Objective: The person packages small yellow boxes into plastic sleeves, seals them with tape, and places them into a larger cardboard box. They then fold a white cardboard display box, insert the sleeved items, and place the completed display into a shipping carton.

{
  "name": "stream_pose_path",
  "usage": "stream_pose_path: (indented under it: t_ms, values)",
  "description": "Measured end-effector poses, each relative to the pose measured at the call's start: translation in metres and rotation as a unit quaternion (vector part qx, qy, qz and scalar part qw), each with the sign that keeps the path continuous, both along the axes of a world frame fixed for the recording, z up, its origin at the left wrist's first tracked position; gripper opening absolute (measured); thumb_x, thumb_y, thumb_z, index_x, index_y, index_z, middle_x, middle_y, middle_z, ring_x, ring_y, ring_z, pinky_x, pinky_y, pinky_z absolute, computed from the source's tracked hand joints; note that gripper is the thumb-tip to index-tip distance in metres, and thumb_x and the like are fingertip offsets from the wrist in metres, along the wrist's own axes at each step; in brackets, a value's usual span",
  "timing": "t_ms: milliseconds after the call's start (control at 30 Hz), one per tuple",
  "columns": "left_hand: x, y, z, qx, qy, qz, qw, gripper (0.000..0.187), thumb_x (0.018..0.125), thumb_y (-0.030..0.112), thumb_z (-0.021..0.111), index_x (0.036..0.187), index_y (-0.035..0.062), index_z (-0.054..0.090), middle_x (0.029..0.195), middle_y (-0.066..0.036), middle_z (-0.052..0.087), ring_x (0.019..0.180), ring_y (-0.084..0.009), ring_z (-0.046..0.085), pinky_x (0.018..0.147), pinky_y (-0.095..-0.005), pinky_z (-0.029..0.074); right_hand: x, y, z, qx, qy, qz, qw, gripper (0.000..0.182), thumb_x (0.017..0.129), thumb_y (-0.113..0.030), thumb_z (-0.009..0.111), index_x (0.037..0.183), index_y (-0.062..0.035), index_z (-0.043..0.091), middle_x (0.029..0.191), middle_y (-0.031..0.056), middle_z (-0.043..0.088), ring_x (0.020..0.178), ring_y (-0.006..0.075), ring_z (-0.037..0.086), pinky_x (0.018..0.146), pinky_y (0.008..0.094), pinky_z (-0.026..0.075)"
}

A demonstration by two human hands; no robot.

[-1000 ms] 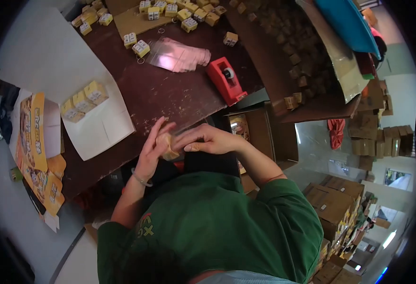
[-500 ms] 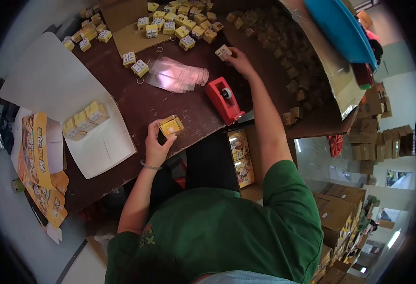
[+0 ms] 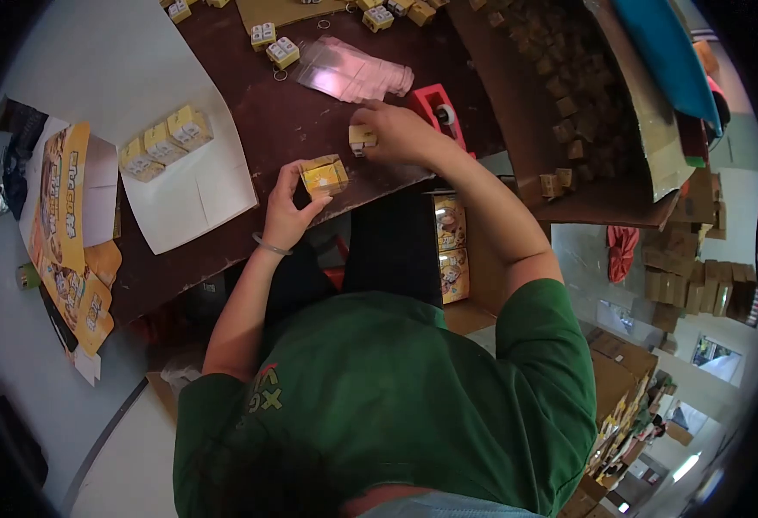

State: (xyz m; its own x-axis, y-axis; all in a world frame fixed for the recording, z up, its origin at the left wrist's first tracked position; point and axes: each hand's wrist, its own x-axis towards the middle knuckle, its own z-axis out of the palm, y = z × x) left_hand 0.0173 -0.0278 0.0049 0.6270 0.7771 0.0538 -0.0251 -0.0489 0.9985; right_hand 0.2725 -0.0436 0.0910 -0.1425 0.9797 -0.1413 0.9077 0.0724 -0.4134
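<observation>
My left hand [image 3: 287,207] grips a small yellow box [image 3: 325,176] between thumb and fingers, over the table's front edge area. Close by on the right, my right hand [image 3: 396,135] holds a small yellow-and-white block [image 3: 362,139], its fingers closed round the top and side. Behind the hands lies a fan of clear plastic bags [image 3: 353,71]. A red tape dispenser [image 3: 438,110] is partly hidden behind my right hand. Two blocks with key rings [image 3: 282,53] sit beyond the bags.
On the left, an open white carton [image 3: 191,186] bears a row of yellow boxes [image 3: 166,142]. A large cardboard box [image 3: 517,104] of small brown pieces stands at the right. Below the table edge is a carton with printed yellow packs [image 3: 452,274].
My right hand has come back from the far side toward my left hand, bringing the block. The camera view has shifted, so the table appears higher. My left hand still holds the yellow box.
</observation>
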Motion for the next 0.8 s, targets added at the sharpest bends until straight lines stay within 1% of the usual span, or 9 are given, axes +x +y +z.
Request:
stream_pose_path:
  t_ms: [167,267,367,467,567,600,667,700,800]
  values:
    - [-0.001,0.002,0.0,0.019,0.013,-0.011,1.0,0.058,0.079,0.002,0.075,0.128,0.0031,0.044,0.124,-0.009,0.055,0.12,-0.0174,0.053,0.106,-0.032,0.039,-0.016,-0.017,0.002,-0.005,0.012,-0.02,1.0,0.052,0.072,-0.005,0.069,0.122,-0.0084,0.059,0.121,0.0151,0.055,0.108,0.0369,0.06,0.09,0.0427,0.051]
    - [-0.003,0.004,-0.002,0.023,0.019,-0.025,0.999,0.06,0.079,0.001,0.075,0.129,0.0034,0.043,0.126,-0.009,0.054,0.122,-0.0176,0.052,0.107,-0.0325,0.038,-0.016,-0.013,0.007,0.034,-0.073,0.039,0.996,0.05,0.073,0.001,0.064,0.122,-0.0084,0.06,0.122,0.015,0.055,0.109,0.0354,0.06,0.091,0.0422,0.051]
    - [-0.001,0.002,-0.004,0.032,0.005,-0.003,0.999,0.057,0.077,0.003,0.076,0.125,0.0028,0.046,0.123,-0.011,0.058,0.12,-0.019,0.054,0.107,-0.0332,0.039,-0.013,-0.001,0.002,0.121,-0.092,0.122,0.981,0.047,0.075,0.003,0.062,0.121,-0.0069,0.061,0.124,0.0149,0.055,0.109,0.0341,0.06,0.091,0.0418,0.051]
    - [0.0,0.001,-0.002,0.041,-0.002,0.011,0.999,0.055,0.075,0.004,0.077,0.122,0.0026,0.048,0.12,-0.011,0.06,0.118,-0.0201,0.056,0.107,-0.034,0.039,-0.01,0.01,0.003,0.145,0.015,0.129,0.981,0.039,0.079,-0.002,0.063,0.118,-0.0043,0.061,0.124,0.0141,0.056,0.111,0.0337,0.059,0.093,0.0407,0.05]
    - [0.001,0.001,-0.003,0.04,-0.004,0.015,0.999,0.054,0.075,0.004,0.078,0.121,0.0028,0.049,0.118,-0.011,0.06,0.117,-0.0203,0.057,0.107,-0.0339,0.04,-0.008,-0.006,0.022,0.099,0.09,-0.027,0.991,0.037,0.082,-0.009,0.067,0.118,-0.0048,0.061,0.121,0.0151,0.059,0.113,0.0347,0.057,0.093,0.0408,0.05]
    - [0.001,0.002,-0.004,0.039,-0.005,0.016,0.999,0.054,0.075,0.004,0.078,0.121,0.0028,0.049,0.117,-0.011,0.06,0.117,-0.0203,0.057,0.107,-0.0338,0.04,-0.003,-0.013,0.017,0.059,0.142,-0.032,0.988,0.044,0.081,-0.014,0.073,0.123,-0.0056,0.06,0.126,0.0162,0.058,0.117,0.0356,0.055,0.097,0.0412,0.048]
    - [-0.001,0.003,-0.005,0.036,0.009,-0.004,0.999,0.057,0.076,0.002,0.076,0.124,0.002,0.046,0.123,-0.01,0.056,0.123,-0.0187,0.052,0.109,-0.032,0.036,-0.01,-0.027,-0.014,0.167,0.1,-0.026,0.981,0.053,0.078,-0.016,0.077,0.127,-0.0062,0.058,0.128,0.0169,0.057,0.117,0.0356,0.056,0.099,0.0411,0.048]
    - [-0.001,0.004,-0.005,0.034,0.016,-0.015,0.999,0.058,0.077,0.001,0.075,0.126,0.0016,0.045,0.126,-0.01,0.055,0.126,-0.0179,0.05,0.109,-0.0311,0.035,-0.009,-0.029,-0.024,0.155,0.106,0.019,0.982,0.058,0.077,-0.015,0.079,0.13,-0.0062,0.057,0.131,0.0183,0.056,0.118,0.0361,0.056,0.099,0.0401,0.048]
    - [-0.001,0.004,-0.006,0.032,0.006,-0.019,0.999,0.059,0.077,0.002,0.076,0.126,0.0021,0.045,0.125,-0.01,0.055,0.124,-0.0176,0.05,0.109,-0.0316,0.035,-0.008,-0.025,-0.036,0.13,0.124,-0.012,0.984,0.058,0.077,-0.014,0.078,0.13,-0.0058,0.057,0.129,0.0197,0.057,0.115,0.0366,0.058,0.097,0.0391,0.05]
